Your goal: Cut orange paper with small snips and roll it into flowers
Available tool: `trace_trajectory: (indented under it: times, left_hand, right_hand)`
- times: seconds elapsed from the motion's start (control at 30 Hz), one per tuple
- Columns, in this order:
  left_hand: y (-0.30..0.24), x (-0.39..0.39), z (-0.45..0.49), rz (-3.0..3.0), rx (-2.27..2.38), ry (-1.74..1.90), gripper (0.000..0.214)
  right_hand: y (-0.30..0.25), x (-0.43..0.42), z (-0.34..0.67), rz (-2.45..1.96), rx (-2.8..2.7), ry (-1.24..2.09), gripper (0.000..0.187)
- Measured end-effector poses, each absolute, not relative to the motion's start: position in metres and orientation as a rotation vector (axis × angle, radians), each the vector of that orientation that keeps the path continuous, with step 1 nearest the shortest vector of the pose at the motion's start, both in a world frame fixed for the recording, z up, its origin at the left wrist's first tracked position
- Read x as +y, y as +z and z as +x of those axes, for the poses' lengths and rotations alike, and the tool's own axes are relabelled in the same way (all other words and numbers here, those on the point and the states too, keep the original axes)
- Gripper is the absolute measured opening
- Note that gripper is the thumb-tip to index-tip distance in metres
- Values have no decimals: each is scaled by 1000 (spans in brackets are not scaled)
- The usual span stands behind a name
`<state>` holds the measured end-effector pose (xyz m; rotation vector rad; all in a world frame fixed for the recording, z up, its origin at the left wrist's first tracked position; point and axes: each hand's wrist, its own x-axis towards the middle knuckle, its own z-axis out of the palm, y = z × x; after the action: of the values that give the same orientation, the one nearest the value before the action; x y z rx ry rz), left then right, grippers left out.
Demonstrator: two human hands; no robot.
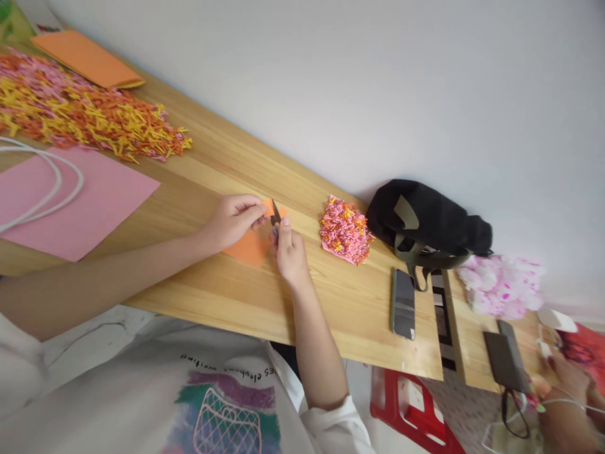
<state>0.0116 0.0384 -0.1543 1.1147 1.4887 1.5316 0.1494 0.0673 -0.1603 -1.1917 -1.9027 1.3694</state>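
My left hand (236,221) pinches a small piece of orange paper (268,207) between thumb and fingers, just above the wooden table (212,293). Wrapped around the handles of a small pair of scissors (275,213) is my right hand (292,253). The dark blades point up and away from me at the paper; whether they are cutting into it I cannot tell. Beneath both hands, another orange sheet (250,248) lies flat, partly covered by them.
Left: a heap of twisted paper bits (94,113), folded orange paper (89,58), pink sheet (80,195), white cable (59,180). Right: decorated pink square (346,230), black bag (420,214), phone (403,304). Another person's hand (567,378) is at the adjoining table; a red stool (411,410) stands below.
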Motion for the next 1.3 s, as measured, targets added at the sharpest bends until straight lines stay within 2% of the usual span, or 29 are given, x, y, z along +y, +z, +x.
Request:
trace_trajectory:
  times: [0.23, 0.6, 1.3]
  left_hand:
    - [-155, 38, 11, 1156, 1485, 1523, 24]
    - [-157, 39, 12, 1132, 1425, 1579, 25]
    - [-160, 39, 11, 1202, 1436, 1560, 26]
  right_hand:
    - [-162, 68, 149, -1216, -1949, 1290, 67]
    - [-165, 68, 150, -1191, -1847, 1395, 67]
    - [-163, 68, 150, -1159, -1844, 1394, 70]
